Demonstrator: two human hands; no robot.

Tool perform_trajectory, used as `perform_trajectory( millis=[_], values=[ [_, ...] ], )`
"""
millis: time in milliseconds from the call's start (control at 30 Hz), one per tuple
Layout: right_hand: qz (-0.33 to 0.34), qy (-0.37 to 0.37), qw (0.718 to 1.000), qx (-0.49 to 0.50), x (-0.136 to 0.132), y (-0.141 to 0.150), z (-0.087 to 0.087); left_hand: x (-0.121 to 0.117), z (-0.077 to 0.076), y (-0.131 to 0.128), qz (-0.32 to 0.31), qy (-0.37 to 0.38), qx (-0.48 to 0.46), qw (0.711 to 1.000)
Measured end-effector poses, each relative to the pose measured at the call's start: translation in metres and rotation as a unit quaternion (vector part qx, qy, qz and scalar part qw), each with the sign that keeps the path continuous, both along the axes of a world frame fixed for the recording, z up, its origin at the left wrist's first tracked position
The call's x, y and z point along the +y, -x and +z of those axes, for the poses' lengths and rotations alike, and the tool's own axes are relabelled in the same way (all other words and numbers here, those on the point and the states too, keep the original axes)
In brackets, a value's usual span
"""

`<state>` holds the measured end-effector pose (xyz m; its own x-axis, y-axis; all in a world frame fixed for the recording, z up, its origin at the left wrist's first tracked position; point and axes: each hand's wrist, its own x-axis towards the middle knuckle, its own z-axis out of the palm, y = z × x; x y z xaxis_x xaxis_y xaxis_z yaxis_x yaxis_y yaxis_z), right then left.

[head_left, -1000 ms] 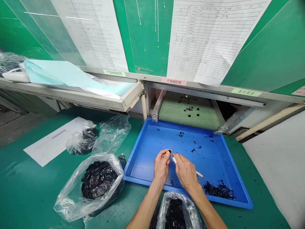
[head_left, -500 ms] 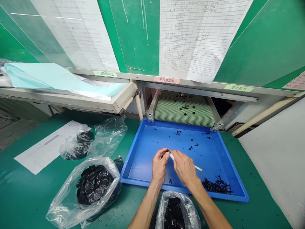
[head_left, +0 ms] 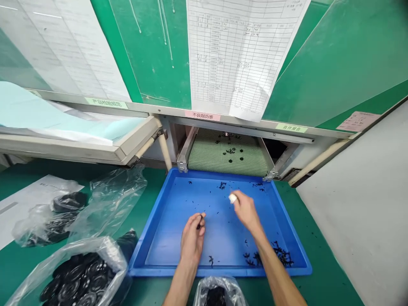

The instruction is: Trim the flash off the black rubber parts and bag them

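Over the blue tray [head_left: 178,265], my left hand [head_left: 192,236] is closed on a small black round part [head_left: 199,221], pinched between thumb and fingers. Higher and to the right, apart from it, my right hand [head_left: 247,210] is closed around a thin tool with a white grip [head_left: 233,198]. The tool's working tip cannot be made out. Black scraps [head_left: 282,255] are heaped in the tray's near right corner, with more scattered across its floor. Below the tray's front edge, an open clear bag [head_left: 204,289] holds black pieces.
Black ringed discs [head_left: 79,276] fill a large open plastic bag [head_left: 110,250] at left. Behind it are smaller bagged black parts [head_left: 60,219] and a paper sheet [head_left: 9,208]. A green conveyor belt [head_left: 210,155] carrying small black parts ends at the tray's back edge.
My hands have drawn apart: the right moved away to the right with the tool, the left stays closed on the black part. The camera view has turned, shifting the scene leftward.
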<state>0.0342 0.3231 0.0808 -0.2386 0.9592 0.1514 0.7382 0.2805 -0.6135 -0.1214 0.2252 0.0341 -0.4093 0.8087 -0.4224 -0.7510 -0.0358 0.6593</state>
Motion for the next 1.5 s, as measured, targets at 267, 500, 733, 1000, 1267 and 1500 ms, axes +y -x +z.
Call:
perform_trajectory(
  millis=[267, 500, 733, 1000, 1267, 1500],
  values=[
    [-0.081, -0.081, 0.990, -0.082, 0.141, -0.017, 0.072, 0.008, 0.004, 0.007, -0.045, -0.009, -0.117, 0.992],
    [0.181, -0.082, 0.978, -0.059, 0.049, 0.009, 0.046, 0.002, 0.013, -0.009, -0.104, -0.050, 0.006, 0.993],
    [0.271, -0.039, 0.962, -0.014, -0.037, 0.025, 0.015, 0.005, 0.008, -0.020, -0.135, -0.083, 0.050, 0.986],
    [0.262, -0.028, 0.962, -0.075, -0.040, 0.016, 0.020, 0.005, 0.005, -0.019, -0.163, -0.090, 0.040, 0.982],
    [0.244, -0.028, 0.969, -0.031, -0.045, 0.012, 0.016, 0.004, 0.005, -0.018, -0.179, -0.093, 0.019, 0.979],
    [0.177, -0.049, 0.981, -0.065, -0.056, 0.002, 0.008, 0.004, 0.005, -0.019, -0.144, -0.062, 0.034, 0.987]
  ],
)
